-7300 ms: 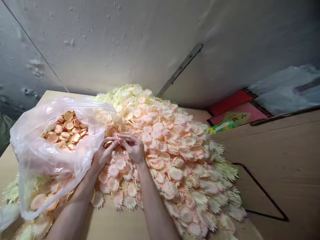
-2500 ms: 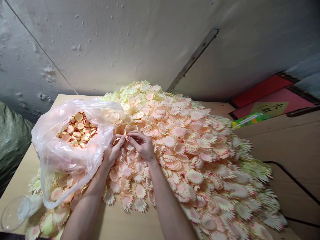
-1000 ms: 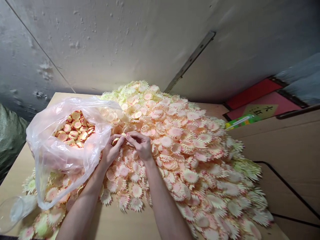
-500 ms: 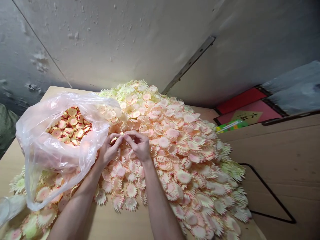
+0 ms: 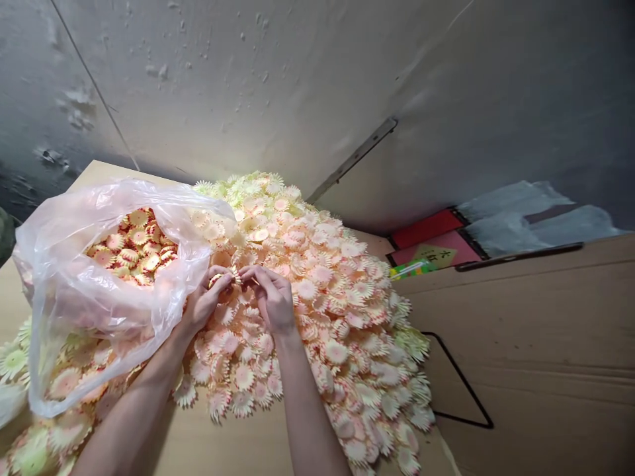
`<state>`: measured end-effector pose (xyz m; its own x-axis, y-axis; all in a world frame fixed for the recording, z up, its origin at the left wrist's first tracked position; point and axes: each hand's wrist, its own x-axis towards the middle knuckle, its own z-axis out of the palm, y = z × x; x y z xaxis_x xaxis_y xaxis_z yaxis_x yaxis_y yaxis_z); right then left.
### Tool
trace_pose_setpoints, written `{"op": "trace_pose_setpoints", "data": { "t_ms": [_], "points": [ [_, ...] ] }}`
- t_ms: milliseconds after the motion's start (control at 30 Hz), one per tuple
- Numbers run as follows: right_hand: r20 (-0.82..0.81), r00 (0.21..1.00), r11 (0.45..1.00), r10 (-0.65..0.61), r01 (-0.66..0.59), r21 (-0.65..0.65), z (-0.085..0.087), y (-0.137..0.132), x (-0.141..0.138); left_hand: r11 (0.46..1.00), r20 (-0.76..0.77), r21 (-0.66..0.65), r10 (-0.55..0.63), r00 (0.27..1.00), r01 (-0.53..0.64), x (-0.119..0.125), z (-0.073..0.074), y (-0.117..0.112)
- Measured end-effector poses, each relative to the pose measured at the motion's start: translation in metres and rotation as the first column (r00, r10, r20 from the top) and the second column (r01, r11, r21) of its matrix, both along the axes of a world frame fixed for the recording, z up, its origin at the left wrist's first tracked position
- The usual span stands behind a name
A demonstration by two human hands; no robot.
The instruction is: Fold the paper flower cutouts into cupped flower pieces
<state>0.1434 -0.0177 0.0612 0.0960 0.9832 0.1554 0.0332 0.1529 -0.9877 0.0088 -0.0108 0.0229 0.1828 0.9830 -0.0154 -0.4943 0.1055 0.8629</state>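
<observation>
My left hand [image 5: 207,299] is closed beside the bag's right edge. Between its thumb and fingers are small cream petal discs [image 5: 236,274] with toothed edges, and red tips show inside the curled fingers. My right hand [image 5: 274,297] meets it from the right, thumb and fingertips pinched at the edge of the same discs. Both hands hover over a broad heap of pale pink and cream artificial flower petals [image 5: 337,352]. On the left, a translucent plastic bag [image 5: 124,317] lies open, holding smaller red-edged flower pieces [image 5: 140,238]. How many discs my fingers hold is hidden.
The heap covers much of a light wooden table [image 5: 233,446]. Behind it rises a grey wall [image 5: 278,86] with peeling paint and a metal strip [image 5: 354,158]. To the right stand a cardboard panel [image 5: 536,330], a black wire frame [image 5: 464,377] and red boxes [image 5: 426,228].
The view has shifted to the right, so the heap and bag sit further left. My fingertips have parted slightly, and a petal disc shows more clearly between them.
</observation>
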Motion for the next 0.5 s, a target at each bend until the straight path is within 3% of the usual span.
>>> {"op": "trace_pose_setpoints", "data": {
  "t_ms": [200,267,367,500],
  "points": [
    [0.15,0.975,0.985,0.165,-0.155,-0.079,0.027,0.017,0.008,0.999,-0.021,0.037,0.006,1.0,-0.005,-0.005,-0.004,0.003],
    [0.22,0.944,0.966,0.247,-0.221,-0.136,0.03,0.023,0.012,0.999,-0.045,0.041,0.01,0.999,-0.008,-0.005,-0.003,0.002],
    [0.296,0.921,0.962,0.251,-0.203,-0.184,0.029,0.03,0.02,0.999,-0.057,0.046,-0.001,0.998,0.004,-0.005,0.001,0.001],
    [0.307,0.907,0.957,0.287,-0.253,-0.144,0.031,0.03,0.029,0.999,-0.07,0.037,-0.009,0.998,0.012,-0.004,0.003,0.0]
  ]
}}
